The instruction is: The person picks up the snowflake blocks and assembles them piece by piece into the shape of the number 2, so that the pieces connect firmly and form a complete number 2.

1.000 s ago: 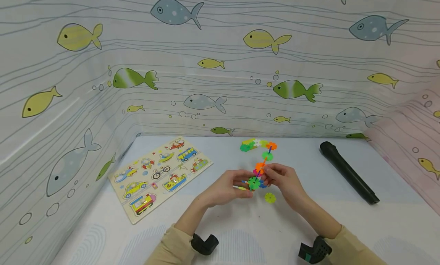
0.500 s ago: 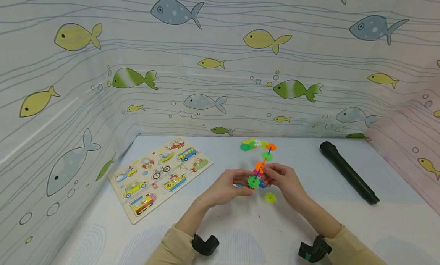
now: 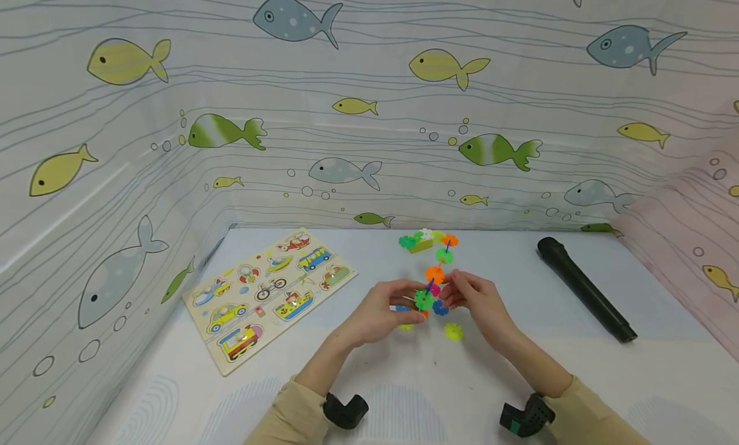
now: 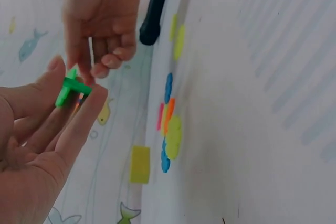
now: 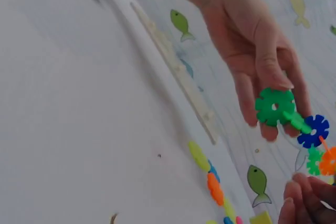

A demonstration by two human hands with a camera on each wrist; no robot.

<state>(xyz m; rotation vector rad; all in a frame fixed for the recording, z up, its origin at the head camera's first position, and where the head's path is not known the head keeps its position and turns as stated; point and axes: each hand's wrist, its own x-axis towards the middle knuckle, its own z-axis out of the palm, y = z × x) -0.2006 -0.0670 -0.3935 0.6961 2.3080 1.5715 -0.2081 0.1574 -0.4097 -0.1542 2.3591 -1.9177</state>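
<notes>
A chain of colourful snowflake discs (image 3: 440, 265) runs from my hands toward the back of the white table (image 3: 577, 368). My left hand (image 3: 417, 302) pinches the green disc (image 3: 424, 299) at its near end. The left wrist view shows that green disc (image 4: 71, 90) between thumb and finger. My right hand (image 3: 447, 292) pinches the chain just behind it, by the pink and orange discs. In the right wrist view a blue disc (image 5: 313, 131) follows the green disc (image 5: 274, 106). Several loose discs (image 3: 404, 317) lie under my left hand, and one yellow disc (image 3: 453, 331) lies nearer me.
A wooden vehicle puzzle board (image 3: 268, 291) lies on the left of the table. On the right lies a long black cylinder (image 3: 583, 288). Fish-patterned walls (image 3: 346, 143) close in the back and both sides.
Both hands have lifted slightly away from me with the chain. The chain's far end has shifted a little left and back. The loose discs on the table stay put.
</notes>
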